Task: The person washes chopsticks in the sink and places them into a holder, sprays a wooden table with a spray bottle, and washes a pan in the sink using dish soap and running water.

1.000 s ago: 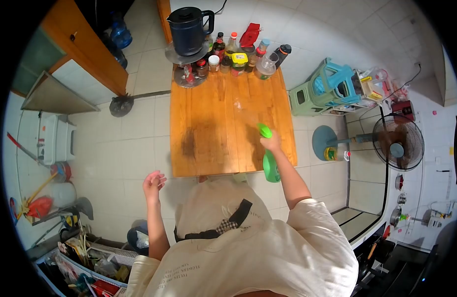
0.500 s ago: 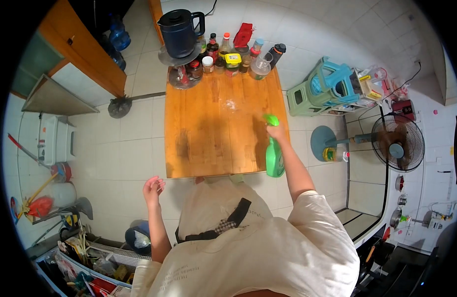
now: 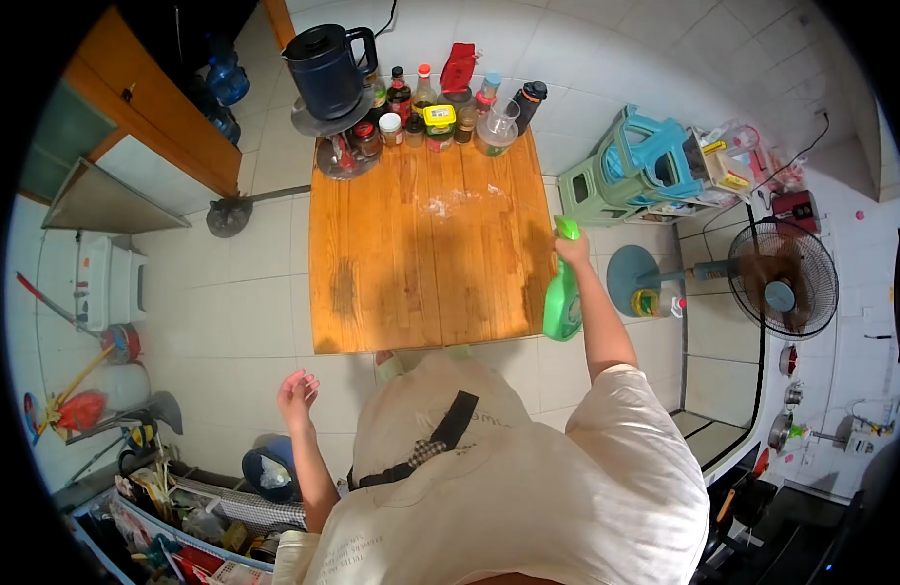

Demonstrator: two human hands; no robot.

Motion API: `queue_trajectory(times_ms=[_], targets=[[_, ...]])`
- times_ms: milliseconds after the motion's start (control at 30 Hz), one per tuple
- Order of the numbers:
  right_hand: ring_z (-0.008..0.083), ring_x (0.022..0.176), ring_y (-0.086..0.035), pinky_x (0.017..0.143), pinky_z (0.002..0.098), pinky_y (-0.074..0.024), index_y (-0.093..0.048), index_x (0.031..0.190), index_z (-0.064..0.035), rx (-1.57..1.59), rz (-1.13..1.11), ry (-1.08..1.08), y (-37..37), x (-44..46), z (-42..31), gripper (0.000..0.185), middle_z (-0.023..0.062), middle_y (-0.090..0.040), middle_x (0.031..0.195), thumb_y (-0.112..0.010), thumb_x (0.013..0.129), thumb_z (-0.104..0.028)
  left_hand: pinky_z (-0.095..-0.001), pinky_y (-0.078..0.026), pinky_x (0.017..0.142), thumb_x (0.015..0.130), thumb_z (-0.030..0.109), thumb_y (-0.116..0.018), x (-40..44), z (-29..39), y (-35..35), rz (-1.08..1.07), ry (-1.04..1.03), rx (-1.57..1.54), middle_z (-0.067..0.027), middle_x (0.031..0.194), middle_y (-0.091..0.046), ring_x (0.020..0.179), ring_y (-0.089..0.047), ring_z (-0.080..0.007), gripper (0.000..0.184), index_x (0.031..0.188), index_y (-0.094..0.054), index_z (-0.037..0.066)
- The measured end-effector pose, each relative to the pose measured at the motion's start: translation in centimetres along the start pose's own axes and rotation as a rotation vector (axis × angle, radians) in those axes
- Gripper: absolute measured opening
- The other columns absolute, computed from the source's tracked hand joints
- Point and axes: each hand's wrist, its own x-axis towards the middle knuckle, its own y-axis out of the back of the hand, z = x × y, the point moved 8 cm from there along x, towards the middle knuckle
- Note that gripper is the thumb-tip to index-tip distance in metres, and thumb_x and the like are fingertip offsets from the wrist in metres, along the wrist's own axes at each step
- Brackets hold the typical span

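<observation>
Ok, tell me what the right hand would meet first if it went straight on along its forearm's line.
Probably the dark bottle at the far right corner of the table: the right hand, gripping the green spray bottle, points roughly that way. Its height is unclear, so it might pass above.

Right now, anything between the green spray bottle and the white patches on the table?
Nothing visible. The right hand grips the green spray bottle at the right edge of the table; only bare tabletop shows between bottle and white patches. The yellow-lidded tub stands beyond them.
</observation>
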Motion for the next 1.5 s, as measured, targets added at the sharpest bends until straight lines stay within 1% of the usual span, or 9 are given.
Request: queue_trajectory(times_ms=[167, 367, 433, 500, 567, 633, 700, 967, 1500], targets=[[0.0363, 0.082, -0.062, 0.072, 0.0413, -0.0486, -0.063, 0.087, -0.0056, -0.106, 0.025, -0.145, 0.3, 0.1, 5.0, 0.028, 0.0180, -0.065, 0.083, -0.061, 0.062, -0.019, -0.0280, -0.050, 0.073, 0.090, 0.012, -0.046, -0.7, 0.1, -0.8, 0.002, -0.009, -0.013, -0.0058, 0.096, -0.063, 0.085, -0.063, -0.0158, 0.023, 0.109, -0.056, 0.006], [0.0370, 0.079, -0.062, 0.069, 0.0423, -0.0476, -0.062, 0.085, -0.0048, 0.144, 0.055, 0.110, 0.7, -6.1, 1.4, 0.022, 0.0186, -0.064, 0.080, -0.058, 0.065, -0.014, -0.0284, -0.050, 0.073, 0.089, 0.012, -0.047, -1.0, -0.8, -0.9, 0.003, 0.004, -0.015, -0.0060, 0.096, -0.063, 0.084, -0.063, -0.0159, 0.023, 0.109, -0.057, 0.006], [0.0265, 0.068, -0.063, 0.064, 0.0351, -0.0476, -0.063, 0.082, -0.0034, 0.112, 0.152, 0.172, 0.5, -8.0, 1.0, 0.018, 0.0133, -0.064, 0.071, -0.058, 0.066, -0.009, -0.0284, -0.050, 0.073, 0.089, 0.012, -0.047, -1.1, -1.0, -1.0, 0.002, 0.007, -0.013, -0.0059, 0.095, -0.063, 0.084, -0.063, -0.0159, 0.023, 0.108, -0.057, 0.006], [0.0260, 0.071, -0.063, 0.066, 0.0354, -0.0475, -0.062, 0.085, -0.0037, 0.104, 0.097, 0.127, -0.8, -9.4, 1.1, 0.021, 0.0134, -0.064, 0.075, -0.058, 0.065, -0.006, -0.0284, -0.051, 0.073, 0.089, 0.012, -0.047, -1.3, -0.9, -1.0, 0.001, 0.008, -0.010, -0.0058, 0.095, -0.063, 0.083, -0.063, -0.0159, 0.022, 0.108, -0.057, 0.006], [0.0270, 0.075, -0.063, 0.067, 0.0358, -0.0472, -0.060, 0.088, -0.0036, 0.190, 0.066, 0.151, -1.6, -11.3, 0.8, 0.024, 0.0134, -0.064, 0.080, -0.059, 0.064, -0.004, -0.0267, -0.049, 0.071, 0.090, 0.014, -0.049, -1.4, -0.6, -1.1, -0.008, -0.007, -0.016, -0.0069, 0.094, -0.063, 0.080, -0.063, -0.0156, 0.023, 0.108, -0.056, 0.003], [0.0380, 0.080, -0.059, 0.071, 0.0410, -0.0476, -0.059, 0.096, -0.0067, 0.245, 0.028, 0.162, -2.3, -13.1, 0.8, 0.033, 0.0187, -0.062, 0.085, -0.064, 0.064, -0.011, -0.0276, -0.050, 0.071, 0.089, 0.013, -0.047, -0.9, -0.8, -0.7, -0.016, -0.013, -0.005, -0.0064, 0.094, -0.063, 0.082, -0.063, -0.0158, 0.022, 0.108, -0.057, 0.005], [0.0260, 0.079, -0.061, 0.070, 0.0344, -0.0470, -0.058, 0.095, -0.0043, 0.167, 0.082, 0.079, -3.1, -14.6, 1.8, 0.031, 0.0117, -0.061, 0.083, -0.061, 0.065, -0.004, -0.0284, -0.051, 0.072, 0.089, 0.011, -0.046, -0.6, -0.9, -0.5, -0.023, -0.018, 0.004, -0.0059, 0.094, -0.064, 0.083, -0.063, -0.0161, 0.022, 0.107, -0.058, 0.006], [0.0221, 0.076, -0.058, 0.071, 0.0323, -0.0471, -0.056, 0.104, -0.0082, 0.350, -0.018, 0.179, -6.1, -18.9, 3.3, 0.040, 0.0069, -0.058, 0.081, -0.064, 0.065, -0.002, -0.0252, -0.049, 0.069, 0.089, 0.014, -0.050, -0.4, -0.4, 0.1, -0.027, -0.014, 0.000, -0.0056, 0.092, -0.064, 0.079, -0.063, -0.0146, 0.021, 0.106, -0.058, 0.005], [0.0321, 0.078, -0.058, 0.070, 0.0361, -0.0470, -0.055, 0.093, -0.0087, 0.239, -0.082, 0.141, -7.1, -20.7, -1.7, 0.033, 0.0118, -0.059, 0.080, -0.069, 0.063, -0.009, -0.0294, -0.050, 0.072, 0.088, 0.011, -0.046, 1.7, -0.4, 2.2, -0.031, -0.020, 0.053, -0.0050, 0.092, -0.065, 0.086, -0.061, -0.0139, 0.021, 0.104, -0.059, 0.007]])
